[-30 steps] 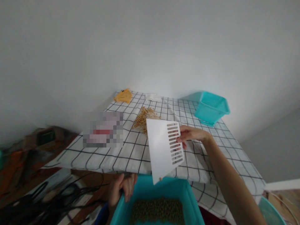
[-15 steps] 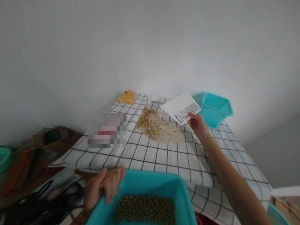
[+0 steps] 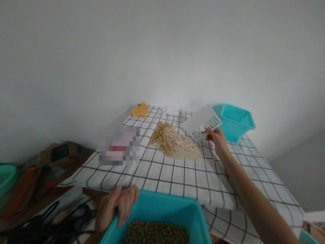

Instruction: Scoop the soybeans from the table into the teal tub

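Above the desk (image 3: 157, 171), right grip (image 3: 217, 138) holds scraper (image 3: 199, 119), now moved from bean bin (image 3: 167, 205) toward pile (image 3: 175, 144); left grip (image 3: 118, 207) clasps that bin.

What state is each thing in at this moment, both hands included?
Right hand: closed on the scraper's slotted edge.
White scraper: held, tilted.
Left hand: gripping the near bin's rim.
Near bin: upright, part-filled.
Dark beans: loose inside it.
Mixed pile: spread out, yellow pieces mostly left, paler ones right.
Far bin: upright on the tablecloth.
Tablecloth: wrinkled, draped over the near edge.
Yellow item: crumpled.
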A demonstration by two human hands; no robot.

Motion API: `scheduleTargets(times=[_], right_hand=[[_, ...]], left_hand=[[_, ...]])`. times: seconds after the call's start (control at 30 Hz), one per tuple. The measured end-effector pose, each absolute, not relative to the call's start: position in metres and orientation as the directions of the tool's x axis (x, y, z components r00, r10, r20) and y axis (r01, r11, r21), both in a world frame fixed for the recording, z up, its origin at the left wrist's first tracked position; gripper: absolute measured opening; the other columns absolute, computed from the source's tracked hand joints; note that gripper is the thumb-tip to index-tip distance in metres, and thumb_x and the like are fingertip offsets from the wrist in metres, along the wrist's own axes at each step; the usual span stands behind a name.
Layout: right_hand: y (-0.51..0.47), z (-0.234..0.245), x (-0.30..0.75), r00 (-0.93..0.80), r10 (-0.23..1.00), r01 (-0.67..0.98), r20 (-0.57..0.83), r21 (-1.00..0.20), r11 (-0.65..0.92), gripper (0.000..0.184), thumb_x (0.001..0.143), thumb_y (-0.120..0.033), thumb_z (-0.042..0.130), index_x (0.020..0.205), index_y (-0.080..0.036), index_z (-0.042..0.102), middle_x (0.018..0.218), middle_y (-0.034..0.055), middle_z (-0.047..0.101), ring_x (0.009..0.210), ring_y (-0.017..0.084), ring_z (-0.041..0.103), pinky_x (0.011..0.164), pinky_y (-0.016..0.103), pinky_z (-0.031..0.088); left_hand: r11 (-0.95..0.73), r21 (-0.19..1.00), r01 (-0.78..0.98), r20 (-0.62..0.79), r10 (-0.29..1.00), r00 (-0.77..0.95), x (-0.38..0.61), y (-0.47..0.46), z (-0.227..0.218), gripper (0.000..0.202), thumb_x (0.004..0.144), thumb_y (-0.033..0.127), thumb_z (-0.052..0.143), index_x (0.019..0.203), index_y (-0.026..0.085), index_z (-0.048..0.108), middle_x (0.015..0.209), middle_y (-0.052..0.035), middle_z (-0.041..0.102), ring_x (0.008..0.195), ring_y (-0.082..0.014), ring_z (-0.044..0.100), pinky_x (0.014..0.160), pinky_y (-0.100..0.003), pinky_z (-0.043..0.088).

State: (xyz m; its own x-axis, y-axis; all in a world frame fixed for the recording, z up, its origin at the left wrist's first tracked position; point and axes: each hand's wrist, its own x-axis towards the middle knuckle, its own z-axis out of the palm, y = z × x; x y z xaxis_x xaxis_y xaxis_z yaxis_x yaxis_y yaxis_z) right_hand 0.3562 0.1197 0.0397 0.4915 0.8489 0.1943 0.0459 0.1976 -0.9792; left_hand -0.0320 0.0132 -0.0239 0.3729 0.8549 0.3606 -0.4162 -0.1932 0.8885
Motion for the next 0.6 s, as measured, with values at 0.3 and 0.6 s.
scheduleTargets(times=[0.3, 0.6], right_hand=[[0.13, 0.032, 0.348, 0.335, 0.919, 0.134, 0.21, -0.976, 0.174, 0.039, 0.063, -0.051, 0.079, 0.079, -0.018, 0.064, 0.065, 0.002, 0.07, 0.046, 0.013, 0.056, 0.045, 0.026, 0.047], [0.132, 0.029, 0.334, 0.248, 0.914, 0.165, 0.321, -0.944, 0.287, 0.042, 0.071, -0.057, 0.076, 0.08, -0.02, 0.06, 0.064, 0.001, 0.065, 0.046, 0.013, 0.055, 0.046, 0.026, 0.045]], left_hand=[[-0.095, 0.925, -0.368, 0.246, 0.887, 0.39, -0.038, 0.018, -0.032, 0.081, 0.11, 0.041, 0.026, 0.04, 0.026, 0.062, 0.036, -0.0013, 0.057, 0.043, -0.0152, 0.049, 0.073, -0.037, 0.045], [-0.104, 0.968, -0.227, 0.2, 0.868, 0.455, -0.048, 0.035, -0.015, 0.077, 0.104, 0.052, 0.041, 0.032, 0.026, 0.054, 0.031, -0.0039, 0.054, 0.039, -0.018, 0.053, 0.071, -0.041, 0.054]])
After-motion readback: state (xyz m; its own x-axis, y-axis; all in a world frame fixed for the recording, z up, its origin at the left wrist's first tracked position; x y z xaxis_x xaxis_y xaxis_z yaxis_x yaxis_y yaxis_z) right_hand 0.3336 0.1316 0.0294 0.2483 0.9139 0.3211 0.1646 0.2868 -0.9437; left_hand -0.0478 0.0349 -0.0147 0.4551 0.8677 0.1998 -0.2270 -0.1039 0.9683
